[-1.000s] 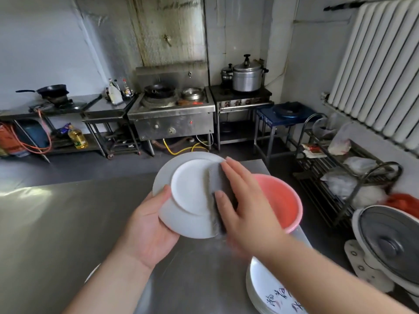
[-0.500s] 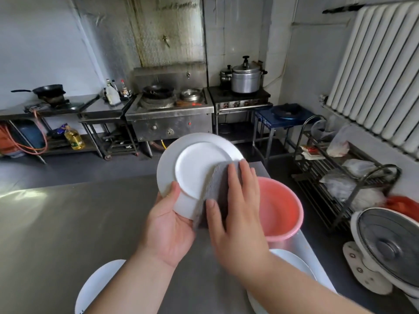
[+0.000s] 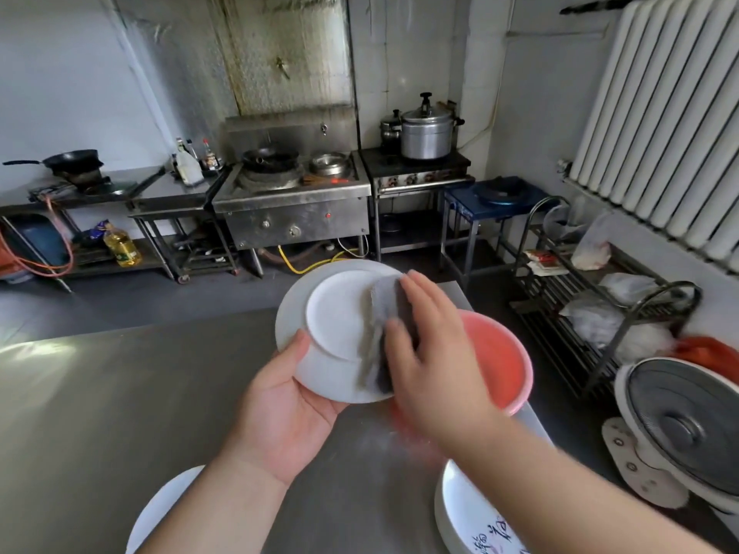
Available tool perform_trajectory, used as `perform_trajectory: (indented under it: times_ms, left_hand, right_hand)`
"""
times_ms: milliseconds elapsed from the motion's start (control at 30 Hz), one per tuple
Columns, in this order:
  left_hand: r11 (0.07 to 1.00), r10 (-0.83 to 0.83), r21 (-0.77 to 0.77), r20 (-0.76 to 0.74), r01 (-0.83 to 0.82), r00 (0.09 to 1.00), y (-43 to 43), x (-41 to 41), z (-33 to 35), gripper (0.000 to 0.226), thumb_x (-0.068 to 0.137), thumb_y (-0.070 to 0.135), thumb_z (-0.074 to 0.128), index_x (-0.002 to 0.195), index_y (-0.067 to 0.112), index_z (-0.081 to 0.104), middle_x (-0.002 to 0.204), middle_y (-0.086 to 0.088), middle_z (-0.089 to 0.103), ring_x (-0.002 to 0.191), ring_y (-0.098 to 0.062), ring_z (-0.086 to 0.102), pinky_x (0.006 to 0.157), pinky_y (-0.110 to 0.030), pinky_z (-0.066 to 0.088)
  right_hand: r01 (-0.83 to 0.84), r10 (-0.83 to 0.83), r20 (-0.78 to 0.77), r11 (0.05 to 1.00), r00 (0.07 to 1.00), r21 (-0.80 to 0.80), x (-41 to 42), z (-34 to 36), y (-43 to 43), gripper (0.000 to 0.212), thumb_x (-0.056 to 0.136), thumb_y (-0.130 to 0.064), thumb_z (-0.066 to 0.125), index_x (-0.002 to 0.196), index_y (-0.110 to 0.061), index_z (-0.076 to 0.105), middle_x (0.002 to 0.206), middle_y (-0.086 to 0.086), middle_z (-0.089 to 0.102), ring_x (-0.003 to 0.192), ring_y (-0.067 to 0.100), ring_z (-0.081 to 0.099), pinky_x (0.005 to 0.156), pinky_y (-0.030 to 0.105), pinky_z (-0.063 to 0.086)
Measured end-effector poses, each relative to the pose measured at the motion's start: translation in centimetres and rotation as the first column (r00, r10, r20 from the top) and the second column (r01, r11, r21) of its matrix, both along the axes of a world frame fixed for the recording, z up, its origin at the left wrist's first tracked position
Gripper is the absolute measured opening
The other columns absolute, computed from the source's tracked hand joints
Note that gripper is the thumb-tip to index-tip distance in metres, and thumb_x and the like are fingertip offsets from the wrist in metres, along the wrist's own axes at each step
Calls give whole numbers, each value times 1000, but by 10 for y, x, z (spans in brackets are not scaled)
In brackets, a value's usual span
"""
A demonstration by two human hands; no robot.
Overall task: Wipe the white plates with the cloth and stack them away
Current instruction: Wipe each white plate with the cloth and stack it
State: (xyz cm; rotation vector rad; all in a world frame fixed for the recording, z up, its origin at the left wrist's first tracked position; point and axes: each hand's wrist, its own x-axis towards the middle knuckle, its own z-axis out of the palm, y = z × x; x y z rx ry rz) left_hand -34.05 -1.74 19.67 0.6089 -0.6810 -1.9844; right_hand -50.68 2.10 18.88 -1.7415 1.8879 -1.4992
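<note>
1. Above the near part of the steel table [image 3: 100,393], a white plate [image 3: 336,313] is held up in the air, tilted so that its broad face with an inner circle turns toward the camera.
2. The left hand [image 3: 288,397] grips this plate at its lower edge: the thumb lies over the near rim and the fingers are hidden behind the plate.
3. A grey cloth [image 3: 376,337] lies flat against the right half of the plate, running from the upper rim down to the lower rim.
4. The right hand [image 3: 432,353] presses on the cloth with straight, spread fingers, not curled round it; the hand is somewhat blurred.
5. A pink basin [image 3: 500,353] stands on the table just behind the right hand, partly covered by it.
6. At the bottom right, a stack of white plates [image 3: 468,509] rests on the table under the right forearm; the top one bears dark printed characters.
7. At the bottom left, a single white plate [image 3: 168,505] lies on the table, partly hidden by the left forearm.
8. Off the table's right side stand a fan [image 3: 688,425] and a wire rack [image 3: 600,313] holding plastic bags.
9. Along the far wall are a gas stove [image 3: 296,209], a pressure cooker [image 3: 428,133], a wok [image 3: 72,159] and an oil bottle [image 3: 122,249]; a radiator [image 3: 672,133] hangs on the right wall.
</note>
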Motion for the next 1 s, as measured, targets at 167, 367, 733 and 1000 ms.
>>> perform_trajectory:
  times_ms: [167, 367, 733, 1000]
  left_hand:
    - [999, 20, -40, -26, -21, 999, -2, -11, -7, 48, 104, 32, 47, 145, 9, 61, 143, -19, 63, 128, -33, 65, 90, -41, 61]
    - [996, -6, -88, -91, -2, 996, -1, -27, 1, 49, 110, 30, 39, 152, 9, 52, 153, -21, 54, 141, -36, 54, 111, -52, 50]
    - [976, -141, -165, 17, 142, 990, -3, -51, 10, 47, 101, 31, 49, 142, 13, 64, 149, -19, 59, 138, -37, 57, 112, -58, 47]
    - [963, -271, 17, 52, 271, 961, 18, -96, -19, 60, 106, 53, 38, 130, 11, 73, 144, -17, 63, 131, -30, 64, 96, -40, 59]
  right_hand:
    - [-3, 8, -182, 1000, 983, 29, 19, -14, 11, 68, 106, -43, 40, 163, -9, 25, 172, 9, 14, 161, 24, 6, 130, 35, 7]
    - [69, -68, 73, 997, 995, -18, -14, 16, -23, 61, 105, -32, 55, 161, -15, 36, 168, -2, 28, 156, 10, 22, 129, 34, 20]
    - [80, -59, 217, 993, 974, -92, -63, 1, 0, 53, 103, -36, 50, 155, -24, 46, 156, -16, 46, 146, -6, 35, 120, 15, 26]
    - [172, -169, -198, 985, 966, -1, -40, -48, 58, 70, 104, -42, 41, 163, -9, 26, 174, 7, 14, 162, 26, 4, 131, 45, 8]
